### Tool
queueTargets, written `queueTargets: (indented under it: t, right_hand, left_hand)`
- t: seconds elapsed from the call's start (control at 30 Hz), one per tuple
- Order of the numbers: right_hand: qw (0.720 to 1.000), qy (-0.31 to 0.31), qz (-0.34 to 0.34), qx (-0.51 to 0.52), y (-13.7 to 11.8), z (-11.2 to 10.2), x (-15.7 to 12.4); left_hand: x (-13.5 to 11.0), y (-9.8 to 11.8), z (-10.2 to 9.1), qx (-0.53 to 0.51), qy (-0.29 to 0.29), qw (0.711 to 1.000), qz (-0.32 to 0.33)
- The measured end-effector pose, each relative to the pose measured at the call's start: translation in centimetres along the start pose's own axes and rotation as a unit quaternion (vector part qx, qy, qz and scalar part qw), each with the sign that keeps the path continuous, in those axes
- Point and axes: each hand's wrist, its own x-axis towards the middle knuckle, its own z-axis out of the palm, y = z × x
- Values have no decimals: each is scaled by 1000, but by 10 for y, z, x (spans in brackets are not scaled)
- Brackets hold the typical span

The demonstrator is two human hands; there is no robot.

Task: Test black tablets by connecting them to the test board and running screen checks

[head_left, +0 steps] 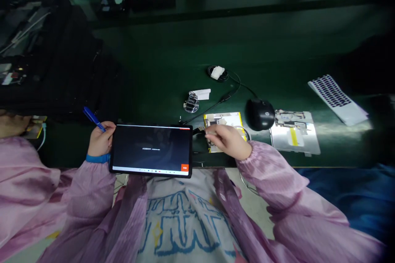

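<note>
A dark tablet (151,150) with a lit screen lies at the near edge of the green bench. My left hand (100,139) grips its left edge and also holds a blue pen (93,118) that sticks up to the left. My right hand (226,139) is at the tablet's right edge, its fingers pinched on a black cable plug (197,131) right at the tablet's side. Under that hand lies an open device with yellow parts (224,120).
A black mouse (259,114), a silver back cover (294,132), a tally counter (191,103), a coiled cable (219,73) and a sheet of black stickers (331,92) lie on the bench. Another person's hand (12,124) and pink sleeve are at the left. Black trays stand at the left.
</note>
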Motion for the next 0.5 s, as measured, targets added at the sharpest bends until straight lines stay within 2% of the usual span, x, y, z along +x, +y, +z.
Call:
queueTargets:
  t: [0.1, 0.13, 0.2, 0.3, 0.37, 0.43, 0.5]
  right_hand:
    - [988, 21, 74, -134, 10, -9, 15]
    - [982, 17, 78, -171, 11, -10, 22]
    - [978, -37, 51, -200, 11, -6, 37]
    - [970, -169, -9, -174, 6, 8, 61]
    - [962, -225, -18, -156, 5, 17, 75]
    - [963, -237, -4, -130, 6, 21, 82]
    - [974, -209, 23, -80, 6, 17, 81]
  left_hand:
    - [0, 1, 0, 1, -7, 1000, -2]
    - [0, 1, 0, 1, -10, 1000, -2]
    - [-1, 2, 0, 1, -15, 1000, -3]
    - [-2, 3, 1, -1, -17, 1000, 2]
    - [-2, 3, 1, -2, -16, 1000, 5]
    - [-2, 3, 1, -5, -16, 1000, 6]
    - [-2, 2, 0, -11, -18, 1000, 6]
